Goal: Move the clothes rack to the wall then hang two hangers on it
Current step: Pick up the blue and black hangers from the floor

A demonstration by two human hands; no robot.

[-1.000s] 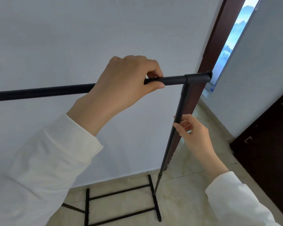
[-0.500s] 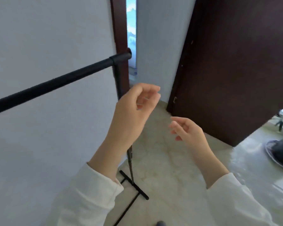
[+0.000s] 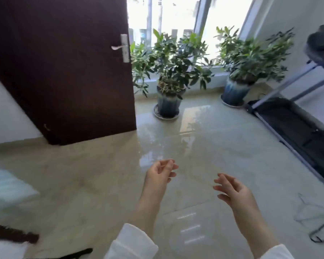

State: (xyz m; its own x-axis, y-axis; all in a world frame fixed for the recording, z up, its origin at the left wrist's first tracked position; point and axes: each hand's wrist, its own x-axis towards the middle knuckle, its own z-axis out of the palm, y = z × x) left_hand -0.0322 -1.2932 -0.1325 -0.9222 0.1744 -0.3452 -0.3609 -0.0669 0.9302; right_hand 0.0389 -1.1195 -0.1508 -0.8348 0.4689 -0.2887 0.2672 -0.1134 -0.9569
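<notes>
Both hands hover empty over the glossy tiled floor. My left hand (image 3: pixel 160 173) has its fingers loosely curled and apart. My right hand (image 3: pixel 234 191) is spread, palm turned inward. Wire hangers (image 3: pixel 318 219) lie on the floor at the lower right, to the right of my right hand. The clothes rack is out of view; only a dark bar end (image 3: pixel 77 254) shows at the bottom left edge, and I cannot tell if it belongs to the rack.
A dark brown door (image 3: pixel 64 71) stands open at the left. Two potted plants (image 3: pixel 169 75) (image 3: pixel 245 66) sit by the window. A treadmill (image 3: pixel 297 120) runs along the right wall. A pale blurred object (image 3: pixel 6 187) lies at the left.
Both hands let go of the rack's bar and post, and the view swung right, away from the wall and rack, to the room with plants and hangers on the floor.
</notes>
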